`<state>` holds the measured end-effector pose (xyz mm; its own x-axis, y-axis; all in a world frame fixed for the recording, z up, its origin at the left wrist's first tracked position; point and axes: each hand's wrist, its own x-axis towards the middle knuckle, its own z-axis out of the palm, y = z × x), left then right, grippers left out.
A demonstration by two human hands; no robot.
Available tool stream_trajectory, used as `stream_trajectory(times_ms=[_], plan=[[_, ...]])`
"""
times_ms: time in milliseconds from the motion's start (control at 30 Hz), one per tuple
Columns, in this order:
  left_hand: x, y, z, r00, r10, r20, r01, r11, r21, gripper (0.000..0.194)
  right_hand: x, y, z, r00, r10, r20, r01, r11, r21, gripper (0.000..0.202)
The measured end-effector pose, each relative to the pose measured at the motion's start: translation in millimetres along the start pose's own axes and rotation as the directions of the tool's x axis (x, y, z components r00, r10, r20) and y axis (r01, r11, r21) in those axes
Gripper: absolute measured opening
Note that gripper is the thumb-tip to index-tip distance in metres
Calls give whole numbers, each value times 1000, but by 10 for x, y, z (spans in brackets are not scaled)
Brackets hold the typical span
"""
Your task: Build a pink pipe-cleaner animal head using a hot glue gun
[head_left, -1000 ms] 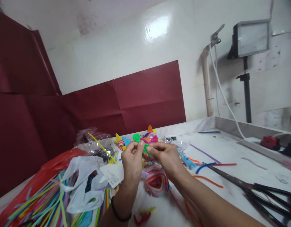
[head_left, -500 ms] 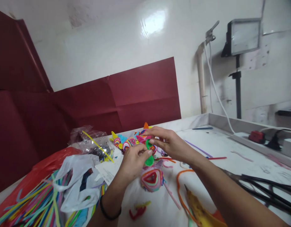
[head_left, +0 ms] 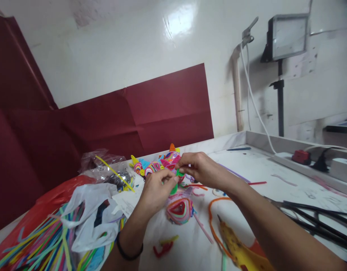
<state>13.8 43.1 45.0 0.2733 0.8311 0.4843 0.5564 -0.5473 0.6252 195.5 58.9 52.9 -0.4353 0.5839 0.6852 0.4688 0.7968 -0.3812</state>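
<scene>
Both hands meet above the middle of the table around a small green fuzzy piece (head_left: pixel 173 189), which looks like coiled pipe cleaner. My left hand (head_left: pixel 159 187) pinches its lower end between thumb and fingers. At the upper end, my right hand (head_left: pixel 198 168) closes its thumb and fingertips on the same piece; the fingers partly cover it. Just below lies a pink coiled pipe-cleaner shape (head_left: pixel 179 209) with a red centre. Behind the hands sit several colourful coiled pipe-cleaner figures (head_left: pixel 153 168), partly hidden.
Loose pipe cleaners (head_left: pixel 49 241) and a white plastic bag (head_left: pixel 91 222) lie at left on a red bag (head_left: pixel 46 201). Nearer right are a yellow tool (head_left: pixel 232 241) with a dark pointed tip and black handles (head_left: pixel 317 218). A power strip (head_left: pixel 288 160) runs along the table's raised edge.
The hands have drawn closer around the green piece, and less of it shows. My right hand has shifted slightly left. The whole view has moved a little.
</scene>
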Motion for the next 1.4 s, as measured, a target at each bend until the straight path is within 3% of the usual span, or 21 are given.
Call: stream_trajectory(times_ms=[433, 867, 1167, 1400], plan=[[-25, 4, 2, 990, 107, -91, -94, 987, 131, 18, -10, -44, 7, 999, -40, 36, 44, 992, -114, 28], [-20, 23, 19, 993, 100, -58, -87, 977, 192, 17, -11, -19, 15, 996, 33, 77, -29, 998, -60, 27], [-4, -27, 43, 980, 141, -140, -114, 976, 188, 16, -5, -36, 48, 987, 156, -39, -157, 987, -43, 19], [3, -85, 37, 952, 162, -258, -134, 983, 122, 16, 33, -150, 149, 940, 277, -201, -269, 961, 67, 14]])
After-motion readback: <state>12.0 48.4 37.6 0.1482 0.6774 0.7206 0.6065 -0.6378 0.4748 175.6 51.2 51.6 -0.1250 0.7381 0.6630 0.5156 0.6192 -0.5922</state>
